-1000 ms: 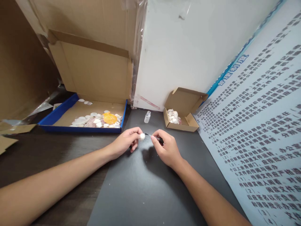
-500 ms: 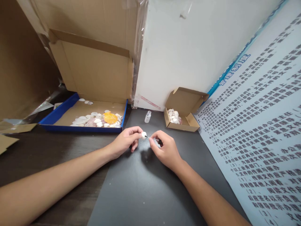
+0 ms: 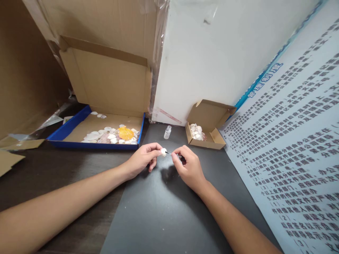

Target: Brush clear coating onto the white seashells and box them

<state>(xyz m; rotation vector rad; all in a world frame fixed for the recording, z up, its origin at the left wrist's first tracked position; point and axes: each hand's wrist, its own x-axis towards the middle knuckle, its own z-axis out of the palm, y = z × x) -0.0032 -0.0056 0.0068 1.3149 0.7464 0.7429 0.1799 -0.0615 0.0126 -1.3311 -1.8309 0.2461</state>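
Between the thumb and fingertips of my left hand (image 3: pixel 146 157) is a small white shell (image 3: pixel 164 152). My right hand (image 3: pixel 188 163) pinches a small thin brush (image 3: pixel 168 152), whose dark tip meets the shell's face. Most of the brush's handle is hidden by my fingers. Both hands are raised over the dark table, close together. Beyond them a small clear bottle (image 3: pixel 167 132) with a label stands upright on the table, its top uncapped.
At the left back, a blue-edged cardboard box (image 3: pixel 92 145) holds many white shells (image 3: pixel 107 135) and one orange shell (image 3: pixel 125 133). To the right is a small open carton (image 3: pixel 208 144) of shells. A white panel (image 3: pixel 196 63) and a printed sheet (image 3: pixel 288 148) border the table.
The view has shifted slightly, moving everything a little to the right. The brush tip stays at the shell, and my right fingers have turned slightly, so the black handle shows less.
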